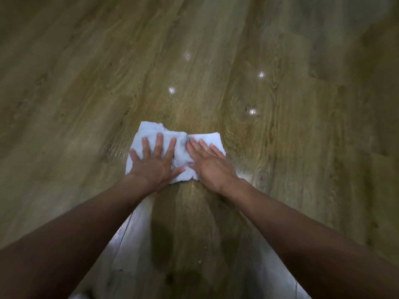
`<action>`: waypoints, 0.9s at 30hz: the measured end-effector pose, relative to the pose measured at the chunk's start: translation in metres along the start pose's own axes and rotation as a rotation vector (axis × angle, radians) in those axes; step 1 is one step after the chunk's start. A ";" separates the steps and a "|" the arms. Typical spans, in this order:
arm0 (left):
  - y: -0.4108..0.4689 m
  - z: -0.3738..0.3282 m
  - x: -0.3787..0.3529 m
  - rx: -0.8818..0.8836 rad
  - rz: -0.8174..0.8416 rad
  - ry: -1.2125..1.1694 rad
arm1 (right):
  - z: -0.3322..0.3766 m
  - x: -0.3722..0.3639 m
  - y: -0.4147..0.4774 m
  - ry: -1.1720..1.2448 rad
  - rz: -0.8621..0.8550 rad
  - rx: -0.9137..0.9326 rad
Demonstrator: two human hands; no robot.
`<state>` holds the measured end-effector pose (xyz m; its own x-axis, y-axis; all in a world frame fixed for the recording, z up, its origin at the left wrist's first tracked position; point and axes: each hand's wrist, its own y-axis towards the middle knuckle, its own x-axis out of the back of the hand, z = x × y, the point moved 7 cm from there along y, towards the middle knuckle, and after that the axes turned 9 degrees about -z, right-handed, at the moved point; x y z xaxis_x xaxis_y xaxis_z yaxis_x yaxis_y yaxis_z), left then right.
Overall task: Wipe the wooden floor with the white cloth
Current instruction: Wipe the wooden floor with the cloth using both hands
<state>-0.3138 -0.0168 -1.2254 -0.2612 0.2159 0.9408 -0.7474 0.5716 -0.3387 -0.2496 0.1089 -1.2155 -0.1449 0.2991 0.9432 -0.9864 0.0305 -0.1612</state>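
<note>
A white cloth lies bunched and flat on the wooden floor, a little below the middle of the view. My left hand presses down on the cloth's left half with fingers spread and straight. My right hand presses on its right half, fingers straight and pointing up-left. Both arms reach forward from the bottom corners. A crease of cloth rises between the two hands.
Brown wood-grain planks fill the whole view. Several small bright light reflections dot the floor beyond the cloth. A dark shadow and pale glare patches lie between my forearms.
</note>
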 end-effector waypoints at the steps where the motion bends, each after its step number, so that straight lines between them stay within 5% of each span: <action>1: 0.004 -0.001 0.002 0.007 0.037 0.008 | -0.003 0.002 0.005 -0.013 0.008 0.015; 5: -0.007 -0.010 0.007 -0.009 0.085 0.054 | -0.004 -0.002 -0.026 -0.028 0.023 0.013; 10: -0.019 -0.040 0.002 -0.234 -0.079 0.220 | -0.013 -0.006 -0.062 -0.095 0.076 0.111; 17: 0.018 -0.041 0.003 -0.130 -0.105 0.082 | -0.042 0.006 -0.029 -0.021 -0.023 -0.094; 23: -0.052 -0.100 -0.003 -0.513 -0.271 0.050 | -0.040 -0.011 -0.132 -0.095 -0.050 -0.040; 27: -0.017 -0.115 0.015 -0.386 -0.314 0.088 | -0.095 0.000 -0.107 -0.015 -0.086 -0.181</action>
<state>-0.2352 0.0676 -1.2068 0.0049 0.0428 0.9991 -0.4972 0.8669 -0.0347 -0.1368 0.1959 -1.2258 -0.0635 0.2736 0.9597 -0.9654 0.2269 -0.1286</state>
